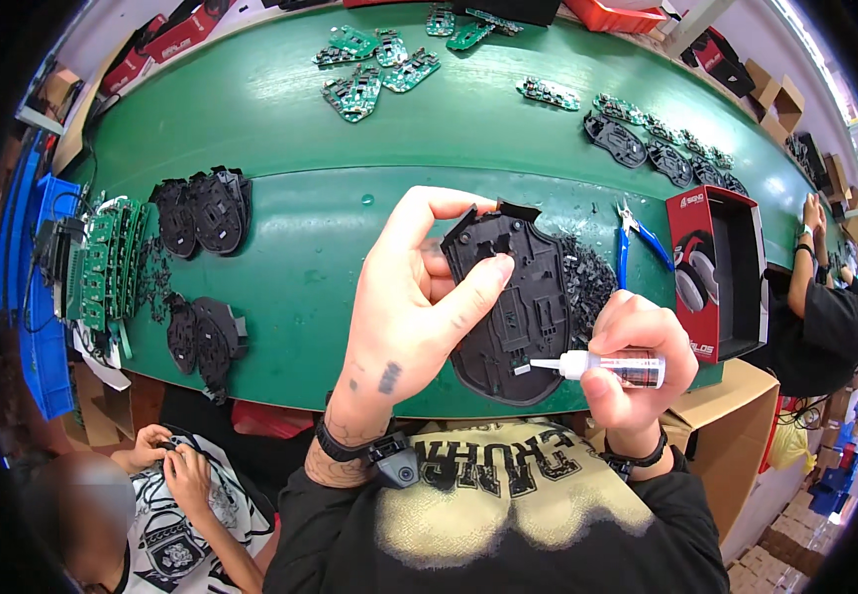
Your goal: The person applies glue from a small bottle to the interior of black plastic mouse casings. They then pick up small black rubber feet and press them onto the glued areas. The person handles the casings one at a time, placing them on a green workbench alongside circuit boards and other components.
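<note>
My left hand (419, 297) grips a black plastic mouse shell (523, 287) by its upper left side, thumb on its inner face. The shell is tilted so that its ribbed inside shows. In my right hand (642, 361) is a small white glue bottle (612, 367), held on its side with the thin nozzle pointing left. Its tip reaches the lower part of the shell, beside a small pale piece (521, 369); whether tip and shell touch, I cannot tell. A heap of small black plastic bits (587, 282) lies behind the shell's right edge.
Blue-handled pliers (637, 243) and a red open box (716, 272) are on the right. More black shells (201, 213) and stacked green circuit boards (112, 262) sit left. Loose boards (379, 74) lie at the back. Co-workers sit at lower left (171, 505) and far right (825, 317).
</note>
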Demonstrator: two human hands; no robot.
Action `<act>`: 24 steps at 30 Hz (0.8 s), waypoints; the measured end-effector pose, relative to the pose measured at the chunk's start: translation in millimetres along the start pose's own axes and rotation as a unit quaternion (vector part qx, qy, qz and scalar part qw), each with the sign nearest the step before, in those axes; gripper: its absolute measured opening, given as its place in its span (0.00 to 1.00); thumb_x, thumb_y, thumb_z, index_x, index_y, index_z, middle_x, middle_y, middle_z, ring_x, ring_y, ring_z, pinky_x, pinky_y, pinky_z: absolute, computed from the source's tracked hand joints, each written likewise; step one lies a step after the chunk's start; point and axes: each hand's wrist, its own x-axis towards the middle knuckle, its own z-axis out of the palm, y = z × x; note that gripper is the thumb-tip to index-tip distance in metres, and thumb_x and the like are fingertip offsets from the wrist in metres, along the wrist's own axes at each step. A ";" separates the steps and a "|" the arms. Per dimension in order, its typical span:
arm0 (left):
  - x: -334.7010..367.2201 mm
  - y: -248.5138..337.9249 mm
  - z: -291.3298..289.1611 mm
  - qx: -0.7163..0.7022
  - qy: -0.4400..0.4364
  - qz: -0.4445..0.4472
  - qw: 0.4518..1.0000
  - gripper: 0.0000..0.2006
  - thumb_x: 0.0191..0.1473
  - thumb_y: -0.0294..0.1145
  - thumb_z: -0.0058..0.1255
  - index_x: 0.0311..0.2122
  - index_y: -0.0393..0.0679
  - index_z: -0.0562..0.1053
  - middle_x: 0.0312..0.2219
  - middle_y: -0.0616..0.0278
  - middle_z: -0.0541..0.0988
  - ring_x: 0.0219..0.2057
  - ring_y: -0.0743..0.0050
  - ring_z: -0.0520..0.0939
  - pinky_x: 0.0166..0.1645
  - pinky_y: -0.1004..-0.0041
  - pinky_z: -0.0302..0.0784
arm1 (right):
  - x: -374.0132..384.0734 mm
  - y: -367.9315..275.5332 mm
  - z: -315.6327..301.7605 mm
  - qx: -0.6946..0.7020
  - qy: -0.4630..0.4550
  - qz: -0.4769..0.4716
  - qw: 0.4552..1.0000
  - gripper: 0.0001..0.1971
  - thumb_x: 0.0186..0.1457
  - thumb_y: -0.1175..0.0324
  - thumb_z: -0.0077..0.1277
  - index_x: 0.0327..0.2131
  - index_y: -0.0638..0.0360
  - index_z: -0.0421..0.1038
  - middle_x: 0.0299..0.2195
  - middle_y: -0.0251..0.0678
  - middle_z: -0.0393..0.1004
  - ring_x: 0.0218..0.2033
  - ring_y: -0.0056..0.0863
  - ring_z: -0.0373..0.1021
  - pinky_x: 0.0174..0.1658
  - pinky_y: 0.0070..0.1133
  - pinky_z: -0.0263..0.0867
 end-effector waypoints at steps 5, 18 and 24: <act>-0.3 -1.2 4.7 -0.007 0.010 -0.002 1.000 0.17 0.52 0.20 0.50 0.47 0.38 0.62 0.34 0.60 0.76 0.33 0.81 0.78 0.36 0.80 0.76 | -0.9 -0.2 -2.5 -0.002 -0.003 -0.006 1.000 0.10 0.34 0.78 0.58 0.24 0.65 0.69 0.17 0.36 0.69 0.15 0.21 0.62 0.18 0.16 0.55; 118.4 -56.9 -20.1 0.173 0.064 -0.009 0.983 0.21 0.51 0.25 0.50 0.52 0.43 0.62 0.39 0.61 0.73 0.32 0.77 0.78 0.28 0.75 0.78 | -36.6 22.6 -71.4 0.298 0.277 0.161 0.899 0.16 0.46 0.62 0.57 0.27 0.61 0.62 0.21 0.31 0.62 0.17 0.18 0.57 0.18 0.14 0.52; 215.1 -133.1 -17.6 0.155 0.119 0.033 0.980 0.19 0.48 0.24 0.53 0.44 0.39 0.60 0.34 0.54 0.71 0.28 0.69 0.78 0.23 0.71 0.79 | -61.0 26.6 -115.2 0.279 0.310 0.124 0.900 0.14 0.53 0.62 0.51 0.29 0.60 0.60 0.20 0.29 0.57 0.16 0.13 0.51 0.15 0.11 0.46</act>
